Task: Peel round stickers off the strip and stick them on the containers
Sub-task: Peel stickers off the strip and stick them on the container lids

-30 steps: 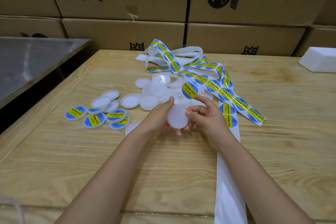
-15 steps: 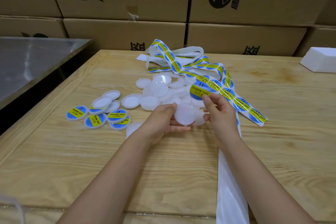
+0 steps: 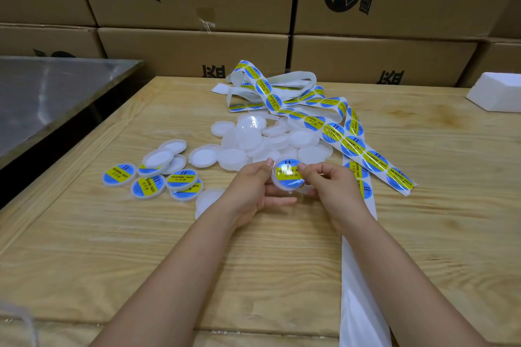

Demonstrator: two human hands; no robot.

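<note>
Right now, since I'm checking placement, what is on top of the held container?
A blue-and-yellow sticker lies on the container; right fingers cover its right edge.

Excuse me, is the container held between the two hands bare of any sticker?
No: a blue and yellow sticker covers the top of the container that the left hand and right hand hold.

A container (image 3: pixel 287 179) sits between the left hand (image 3: pixel 251 189) and the right hand (image 3: pixel 329 186), held by both, with a sticker (image 3: pixel 289 175) on its top. Just behind the hands lies a heap of containers (image 3: pixel 253 141). Left of the left hand is a cluster of stickered containers (image 3: pixel 152 180). The sticker strip (image 3: pixel 352 145) runs behind and right of the right hand, and its bare backing (image 3: pixel 358 290) passes under the right forearm. All lie on the table (image 3: pixel 112 248).
</note>
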